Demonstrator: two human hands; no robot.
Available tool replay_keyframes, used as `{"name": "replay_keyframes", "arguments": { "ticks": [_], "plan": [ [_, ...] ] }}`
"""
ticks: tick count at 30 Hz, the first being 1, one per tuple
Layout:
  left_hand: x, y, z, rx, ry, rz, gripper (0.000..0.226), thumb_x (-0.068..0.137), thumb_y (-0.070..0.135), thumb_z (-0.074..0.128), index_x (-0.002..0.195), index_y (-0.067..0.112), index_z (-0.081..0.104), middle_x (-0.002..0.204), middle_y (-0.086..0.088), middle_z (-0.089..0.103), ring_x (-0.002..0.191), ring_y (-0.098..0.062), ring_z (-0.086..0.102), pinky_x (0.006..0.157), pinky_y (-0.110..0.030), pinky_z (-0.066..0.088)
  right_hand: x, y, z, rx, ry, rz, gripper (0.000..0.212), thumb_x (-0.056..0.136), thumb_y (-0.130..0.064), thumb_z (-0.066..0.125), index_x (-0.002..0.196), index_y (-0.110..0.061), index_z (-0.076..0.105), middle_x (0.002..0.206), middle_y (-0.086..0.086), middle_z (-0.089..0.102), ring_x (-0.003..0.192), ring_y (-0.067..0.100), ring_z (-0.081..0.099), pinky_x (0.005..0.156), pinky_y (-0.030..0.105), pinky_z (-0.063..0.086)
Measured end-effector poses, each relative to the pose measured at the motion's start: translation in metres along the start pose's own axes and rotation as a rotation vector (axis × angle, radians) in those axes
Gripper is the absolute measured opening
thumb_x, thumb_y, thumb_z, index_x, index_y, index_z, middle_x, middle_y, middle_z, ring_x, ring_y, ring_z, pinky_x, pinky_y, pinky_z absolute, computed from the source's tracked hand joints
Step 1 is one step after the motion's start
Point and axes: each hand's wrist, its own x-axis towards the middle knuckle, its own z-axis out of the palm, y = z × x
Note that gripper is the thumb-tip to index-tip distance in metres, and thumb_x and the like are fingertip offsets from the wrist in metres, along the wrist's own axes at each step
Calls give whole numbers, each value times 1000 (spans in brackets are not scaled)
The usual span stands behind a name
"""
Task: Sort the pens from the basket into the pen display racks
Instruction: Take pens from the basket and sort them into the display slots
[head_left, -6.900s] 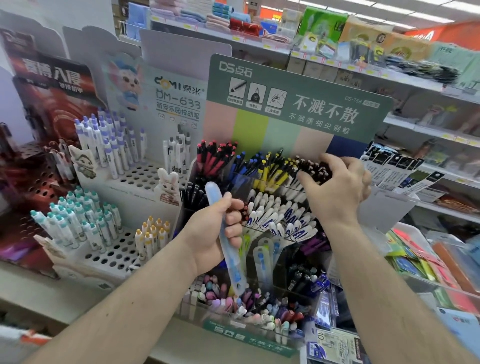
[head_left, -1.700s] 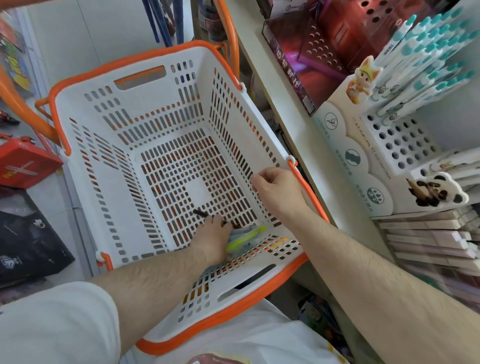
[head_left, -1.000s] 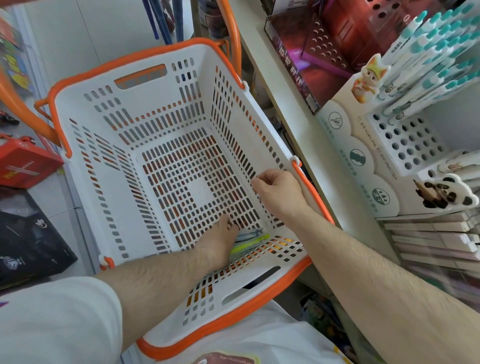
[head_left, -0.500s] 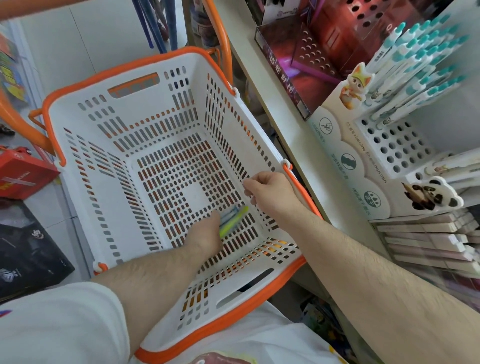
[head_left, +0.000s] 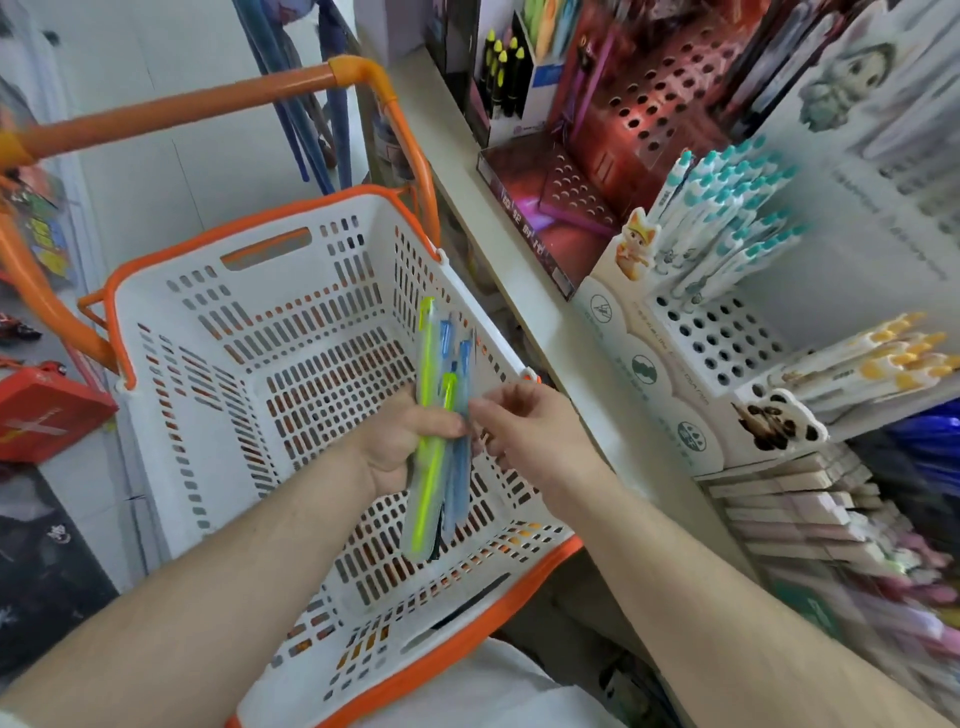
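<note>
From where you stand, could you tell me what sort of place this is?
Most likely a stationery shop: a white perforated pen display rack full of teal-capped pens on a shelf, beside a white-and-orange plastic shopping basket.

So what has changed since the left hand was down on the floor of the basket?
The left hand has lifted the bundle of pens off the basket floor and now grips it upright above the basket. The right hand has let go of the basket rim and reaches to the pens. The basket stays beside the shelf.
</note>
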Motion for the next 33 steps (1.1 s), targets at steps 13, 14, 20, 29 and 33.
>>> {"name": "replay_keyframes", "arguments": {
  "ticks": [13, 14, 20, 29, 33],
  "plan": [
    [-10, 4, 132, 129, -277, 175, 41, 67, -9, 61, 106, 2, 63, 84, -15, 69, 74, -26, 69, 64, -37, 57, -74, -11, -101, 49, 252, -252, 14, 96, -25, 63, 86, -25, 73, 64, -14, 66, 55, -2, 57, 57, 23, 49],
    [-10, 2, 142, 137, -284, 175, 44, 67, -9, 61, 110, 1, 62, 87, -16, 70, 76, -27, 69, 66, -37, 57, -80, -9, -108, 50, 271, -265, 15, 97, -24, 62, 87, -24, 73, 62, -16, 65, 55, -3, 55, 58, 21, 46],
    [-15, -5, 202, 195, -393, 139, 43, 66, -5, 66, 109, 3, 65, 88, -14, 69, 79, -25, 70, 68, -34, 57, -125, -2, -152, 202, 332, -277, 13, 98, -19, 60, 91, -15, 70, 67, -9, 64, 59, 2, 58, 55, 20, 48],
    [-28, -29, 289, 164, -390, 160, 42, 68, -2, 75, 110, 1, 69, 93, -18, 70, 84, -29, 70, 70, -39, 59, -173, 12, -206, 259, 613, -407, 28, 88, -24, 74, 72, -8, 58, 64, 1, 57, 61, 12, 51, 62, 33, 48],
    [-37, -39, 321, 121, -371, 132, 41, 70, 0, 69, 111, -3, 66, 88, -19, 70, 75, -31, 70, 61, -40, 58, -186, 22, -219, 242, 756, -446, 28, 95, -27, 65, 73, -10, 61, 59, -10, 55, 57, 5, 49, 61, 28, 45]
  ]
}}
